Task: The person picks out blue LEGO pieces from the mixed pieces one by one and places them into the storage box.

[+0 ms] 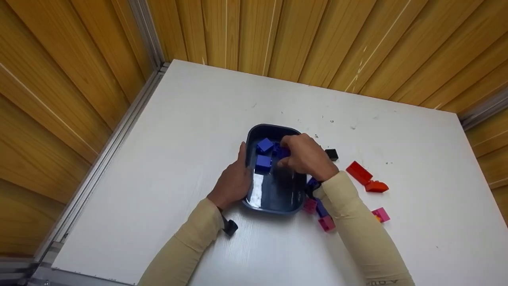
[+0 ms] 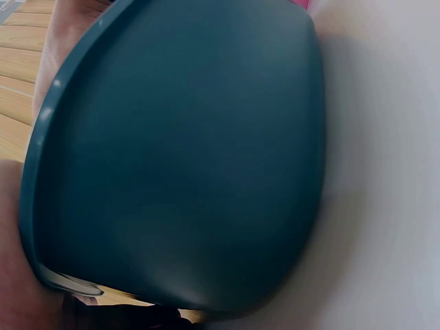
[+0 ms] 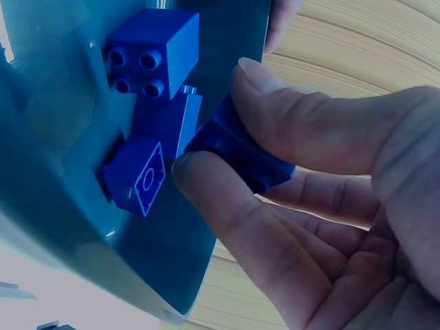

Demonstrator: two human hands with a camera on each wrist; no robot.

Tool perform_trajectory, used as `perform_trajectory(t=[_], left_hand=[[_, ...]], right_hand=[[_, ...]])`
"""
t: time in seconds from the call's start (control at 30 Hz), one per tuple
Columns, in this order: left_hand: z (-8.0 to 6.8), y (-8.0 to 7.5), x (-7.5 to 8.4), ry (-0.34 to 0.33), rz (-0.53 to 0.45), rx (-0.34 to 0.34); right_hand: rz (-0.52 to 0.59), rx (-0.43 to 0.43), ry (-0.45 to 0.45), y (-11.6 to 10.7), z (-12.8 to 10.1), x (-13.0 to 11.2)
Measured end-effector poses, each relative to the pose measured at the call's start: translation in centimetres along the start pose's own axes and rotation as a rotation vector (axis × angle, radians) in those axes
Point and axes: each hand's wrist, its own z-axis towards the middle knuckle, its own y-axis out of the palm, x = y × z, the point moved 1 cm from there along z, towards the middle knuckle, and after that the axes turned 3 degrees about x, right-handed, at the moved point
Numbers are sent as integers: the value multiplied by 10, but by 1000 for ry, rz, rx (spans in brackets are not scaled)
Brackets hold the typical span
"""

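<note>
A dark blue-green plastic box (image 1: 274, 208) stands on the white table, with several blue toy building bricks (image 1: 263, 163) at its far end. My left hand (image 1: 232, 182) rests against the box's left side, one straight finger along the outer wall; its other fingers are partly hidden. Over the box, my right hand (image 1: 307, 155) pinches a blue toy building brick (image 3: 240, 148) between thumb and index finger. Up close in the right wrist view, that brick is above the box's interior, beside the other blue bricks (image 3: 155, 51). The box's outer wall (image 2: 185, 151) fills the left wrist view.
Right of the box lie two red bricks (image 1: 359, 172), a black brick (image 1: 331, 154) and a pink piece (image 1: 381, 214). Pink (image 1: 326, 223) and blue bricks (image 1: 321, 208) lie close to the box's near right corner, partly under the right forearm. Wood-panelled walls (image 1: 254, 35) border the table.
</note>
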Motion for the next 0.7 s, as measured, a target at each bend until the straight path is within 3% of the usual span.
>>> perform_trajectory(t=[0.7], left_hand=[[1, 1, -1, 23, 22, 2]], right_hand=[[-29, -21, -10, 5, 2, 1]])
